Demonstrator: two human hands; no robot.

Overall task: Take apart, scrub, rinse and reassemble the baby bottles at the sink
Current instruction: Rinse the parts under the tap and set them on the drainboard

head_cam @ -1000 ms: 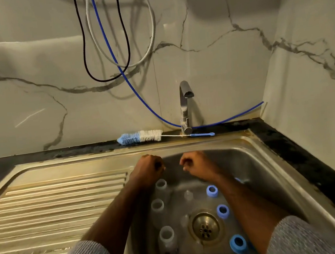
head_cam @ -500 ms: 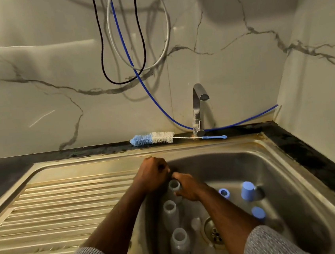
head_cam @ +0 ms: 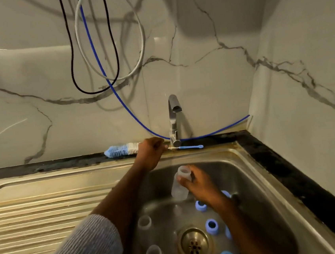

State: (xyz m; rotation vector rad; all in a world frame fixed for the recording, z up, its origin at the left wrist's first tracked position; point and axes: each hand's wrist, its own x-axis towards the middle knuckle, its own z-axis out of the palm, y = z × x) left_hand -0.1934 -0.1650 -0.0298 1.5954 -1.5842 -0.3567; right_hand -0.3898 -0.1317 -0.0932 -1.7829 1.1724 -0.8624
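So far only disassembly: right hand (head_cam: 201,185) holds a clear plastic bottle (head_cam: 179,188), left hand (head_cam: 150,152) closes around the blue-and-white bottle brush (head_cam: 123,150) behind the steel sink (head_cam: 257,181); scrubbing, rinsing and reassembly remain.

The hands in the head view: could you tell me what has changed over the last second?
The left hand reached up from the basin to the ledge and gripped the bottle brush. The right hand took hold of one clear bottle and lifted it. The other bottles, blue rings and tap stayed put.
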